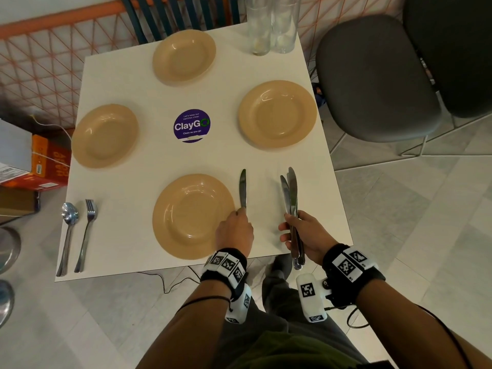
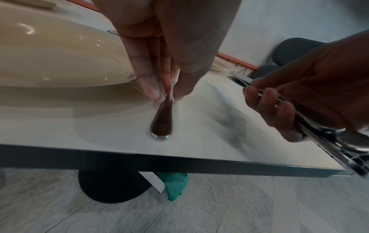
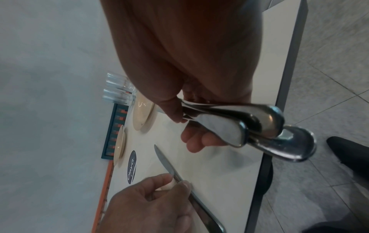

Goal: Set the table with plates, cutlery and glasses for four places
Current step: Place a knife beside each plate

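Observation:
Several tan plates sit on the white table (image 1: 127, 182); the nearest plate (image 1: 193, 215) lies at the front edge. My left hand (image 1: 234, 231) pinches the handle of a knife (image 1: 242, 189) that lies flat just right of that plate, blade pointing away; the knife handle (image 2: 161, 124) rests on the tabletop. My right hand (image 1: 303, 235) grips a bundle of knives (image 1: 290, 193) above the table's front right, their handles (image 3: 259, 127) sticking out behind the palm. A spoon (image 1: 68, 230) and fork (image 1: 87, 230) lie at the front left. Two glasses (image 1: 271, 25) stand at the far right corner.
A purple round sticker (image 1: 192, 125) marks the table's centre. A dark grey chair (image 1: 372, 81) stands to the right, another chair (image 1: 175, 14) beyond the far edge. Boxes (image 1: 40, 161) sit on the floor at the left. The table's black pedestal (image 2: 111, 186) is below the front edge.

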Tool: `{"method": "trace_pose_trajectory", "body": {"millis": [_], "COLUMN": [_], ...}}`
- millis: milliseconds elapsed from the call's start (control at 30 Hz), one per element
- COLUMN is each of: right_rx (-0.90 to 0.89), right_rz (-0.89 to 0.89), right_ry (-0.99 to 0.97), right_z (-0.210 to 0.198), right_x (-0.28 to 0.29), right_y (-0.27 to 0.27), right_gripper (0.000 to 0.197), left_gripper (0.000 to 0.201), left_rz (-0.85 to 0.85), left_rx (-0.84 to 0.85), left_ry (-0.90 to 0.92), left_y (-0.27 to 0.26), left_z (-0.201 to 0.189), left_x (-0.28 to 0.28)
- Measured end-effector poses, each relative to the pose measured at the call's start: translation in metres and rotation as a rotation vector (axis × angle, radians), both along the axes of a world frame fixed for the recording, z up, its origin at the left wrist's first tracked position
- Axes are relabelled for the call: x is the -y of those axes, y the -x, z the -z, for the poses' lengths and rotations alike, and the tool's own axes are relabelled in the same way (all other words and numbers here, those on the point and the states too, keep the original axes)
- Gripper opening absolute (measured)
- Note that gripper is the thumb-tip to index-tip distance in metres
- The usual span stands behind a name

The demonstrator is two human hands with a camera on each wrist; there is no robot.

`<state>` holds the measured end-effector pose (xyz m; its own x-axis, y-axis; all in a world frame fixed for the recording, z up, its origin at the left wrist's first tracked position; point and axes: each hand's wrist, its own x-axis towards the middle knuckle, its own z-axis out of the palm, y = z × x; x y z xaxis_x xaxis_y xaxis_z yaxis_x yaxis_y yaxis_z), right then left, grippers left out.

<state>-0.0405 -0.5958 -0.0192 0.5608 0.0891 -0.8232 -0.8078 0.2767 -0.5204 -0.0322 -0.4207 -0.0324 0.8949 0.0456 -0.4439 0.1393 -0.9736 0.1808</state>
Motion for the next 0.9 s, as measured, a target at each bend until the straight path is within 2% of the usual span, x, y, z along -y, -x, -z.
{"method": "trace_pose_trajectory", "body": {"millis": [100,200,300,433,600,700,833,900], "right_rx": [0.003,0.006,0.021,0.062,0.104,0.101,0.111,0.117], "right_rz": [0.004,0.006,0.003,-0.018,-0.025,-0.01,0.037,0.056], "right_ry": [-0.01,-0.017,-0.014,-0.062,-0.129,-0.144,-0.224,-0.242], "right_z": [-0.001,-0.004,-0.006,-0.015,-0.028,-0.034,-0.044,-0.047], "right_x": [-0.001,-0.002,-0.003,-0.002,-0.004,-0.008,-0.016,-0.021], "right_y": [-0.001,-0.002,-0.003,-0.007,-0.016,-0.022,-0.029,-0.032], "right_gripper": [0.008,0.014,0.019,0.019,0.014,0.018,0.013,0.02], "left_gripper": [0.036,0.035,0.033,0.024,0.019,0.027,0.039,0.042], "left_rz": [-0.004,0.003,0.075,0.273,0.569,0.696,0.813,0.868], "left_rx": [0.029,0.072,0.157,0.236,0.349,0.418,0.472,0.469], "left_ry": [0.028,0.064,0.169,0.327,0.331,0.331,0.29,0.29], "left_y": [0.0,-0.001,0.0,0.001,0.001,-0.003,-0.01,-0.015], "left_z": [-0.004,-0.012,-0.026,-0.045,-0.053,-0.06,-0.072,-0.074], "left_x": [-0.001,-0.003,-0.002,-0.001,-0.009,-0.014,-0.02,-0.025]}}
